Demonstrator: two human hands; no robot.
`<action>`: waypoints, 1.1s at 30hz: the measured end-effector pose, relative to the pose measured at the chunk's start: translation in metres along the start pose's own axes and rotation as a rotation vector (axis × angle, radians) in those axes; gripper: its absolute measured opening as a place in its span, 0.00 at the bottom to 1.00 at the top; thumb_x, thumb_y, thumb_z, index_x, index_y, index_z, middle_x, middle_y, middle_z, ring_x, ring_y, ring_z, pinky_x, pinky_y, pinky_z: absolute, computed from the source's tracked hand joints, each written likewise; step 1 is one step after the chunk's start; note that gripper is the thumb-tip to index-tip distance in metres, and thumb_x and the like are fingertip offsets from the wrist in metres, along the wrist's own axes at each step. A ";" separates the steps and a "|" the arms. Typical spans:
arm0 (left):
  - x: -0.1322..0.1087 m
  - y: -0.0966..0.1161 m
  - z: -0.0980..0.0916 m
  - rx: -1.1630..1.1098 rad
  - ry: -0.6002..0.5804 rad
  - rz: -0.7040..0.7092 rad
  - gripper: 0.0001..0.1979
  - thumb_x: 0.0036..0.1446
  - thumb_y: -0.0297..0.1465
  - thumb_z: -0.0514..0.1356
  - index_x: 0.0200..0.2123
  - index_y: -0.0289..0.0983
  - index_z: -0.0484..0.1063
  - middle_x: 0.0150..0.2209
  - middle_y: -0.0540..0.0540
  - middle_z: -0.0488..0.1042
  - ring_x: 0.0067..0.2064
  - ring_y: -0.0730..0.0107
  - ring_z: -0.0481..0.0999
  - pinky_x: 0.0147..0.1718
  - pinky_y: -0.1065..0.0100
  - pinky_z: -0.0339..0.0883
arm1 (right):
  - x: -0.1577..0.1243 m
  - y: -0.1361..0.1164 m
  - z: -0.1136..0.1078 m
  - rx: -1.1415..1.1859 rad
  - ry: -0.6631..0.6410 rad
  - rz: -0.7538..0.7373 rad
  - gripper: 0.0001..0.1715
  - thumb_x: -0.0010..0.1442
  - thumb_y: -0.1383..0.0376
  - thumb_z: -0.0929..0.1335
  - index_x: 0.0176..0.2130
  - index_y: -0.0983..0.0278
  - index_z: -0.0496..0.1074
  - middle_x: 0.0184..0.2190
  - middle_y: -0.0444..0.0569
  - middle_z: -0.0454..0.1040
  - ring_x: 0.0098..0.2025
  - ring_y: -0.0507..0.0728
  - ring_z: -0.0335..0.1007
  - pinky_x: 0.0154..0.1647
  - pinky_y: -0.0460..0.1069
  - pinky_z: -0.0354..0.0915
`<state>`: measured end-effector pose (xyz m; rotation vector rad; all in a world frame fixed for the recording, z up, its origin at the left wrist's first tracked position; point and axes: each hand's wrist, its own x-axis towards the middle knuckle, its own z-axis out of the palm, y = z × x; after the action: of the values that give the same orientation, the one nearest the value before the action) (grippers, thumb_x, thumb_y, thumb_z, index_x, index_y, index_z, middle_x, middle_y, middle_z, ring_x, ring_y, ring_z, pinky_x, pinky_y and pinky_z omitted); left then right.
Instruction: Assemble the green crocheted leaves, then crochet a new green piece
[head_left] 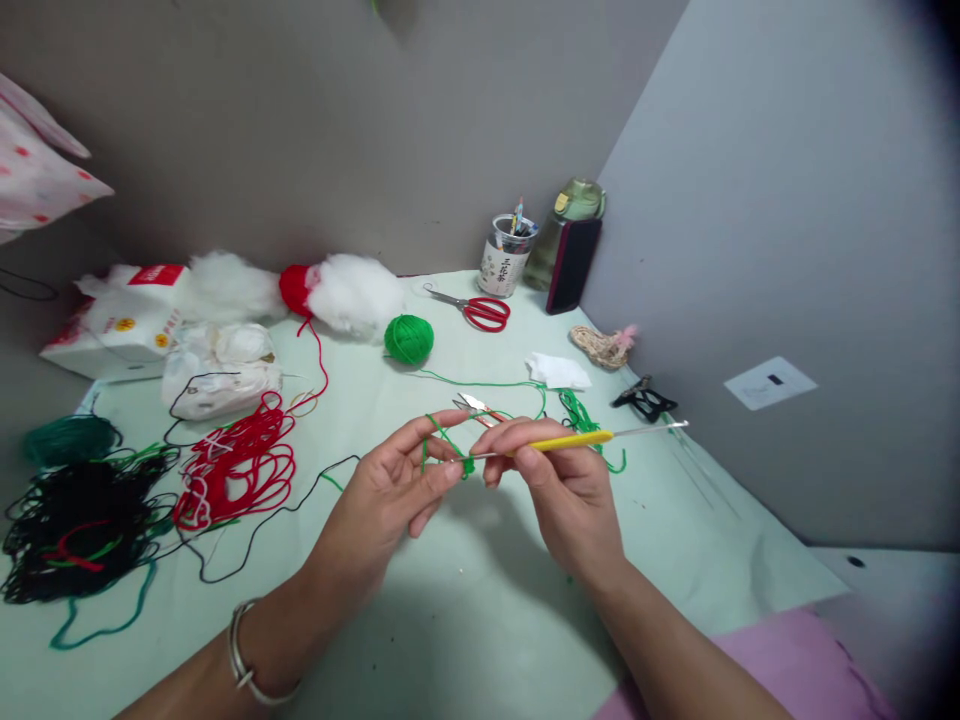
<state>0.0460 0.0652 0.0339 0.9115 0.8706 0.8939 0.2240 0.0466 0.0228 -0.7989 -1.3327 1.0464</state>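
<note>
My right hand (566, 480) is closed around a crochet hook (574, 441) with a yellow handle; one metal end points right. The hook's other end meets a small green crochet piece (469, 467). My left hand (405, 475) pinches that piece between thumb and fingers, with green yarn (442, 430) looped over its raised index finger. Beyond the hands sits a green yarn ball (409, 340), and a strand runs from it across the table. Small snips (474, 403) lie just behind my fingers, partly hidden.
Red yarn (244, 465) and a black yarn tangle (79, 525) spread at left. White stuffing (356, 293) and a box (124, 325) stand behind. Red-handled scissors (484, 313), a pen jar (506, 262), a bottle (547, 240) and a phone (576, 265) are at the back right, by a grey partition.
</note>
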 end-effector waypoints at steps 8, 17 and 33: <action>-0.002 0.000 0.002 -0.010 0.054 0.010 0.20 0.57 0.34 0.70 0.53 0.44 0.78 0.32 0.54 0.70 0.21 0.85 0.55 0.21 0.73 0.47 | -0.007 -0.001 -0.002 -0.393 -0.034 -0.245 0.13 0.70 0.69 0.63 0.48 0.57 0.76 0.34 0.48 0.79 0.42 0.58 0.78 0.48 0.58 0.74; -0.001 0.000 0.004 -0.333 -0.073 -0.182 0.16 0.58 0.29 0.70 0.50 0.37 0.79 0.20 0.61 0.57 0.19 0.86 0.42 0.21 0.77 0.47 | -0.013 0.002 0.001 -0.455 0.047 -0.249 0.16 0.68 0.69 0.66 0.50 0.54 0.78 0.39 0.50 0.81 0.41 0.60 0.79 0.43 0.57 0.77; -0.003 -0.011 0.004 -0.246 0.000 -0.109 0.19 0.57 0.33 0.71 0.52 0.41 0.79 0.25 0.57 0.65 0.19 0.88 0.47 0.20 0.77 0.42 | -0.011 -0.004 0.006 -0.795 -0.127 -0.444 0.23 0.66 0.75 0.68 0.55 0.54 0.76 0.48 0.52 0.79 0.49 0.59 0.77 0.46 0.53 0.75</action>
<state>0.0513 0.0574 0.0260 0.6446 0.7828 0.8839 0.2196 0.0348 0.0232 -0.9473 -1.9587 0.1913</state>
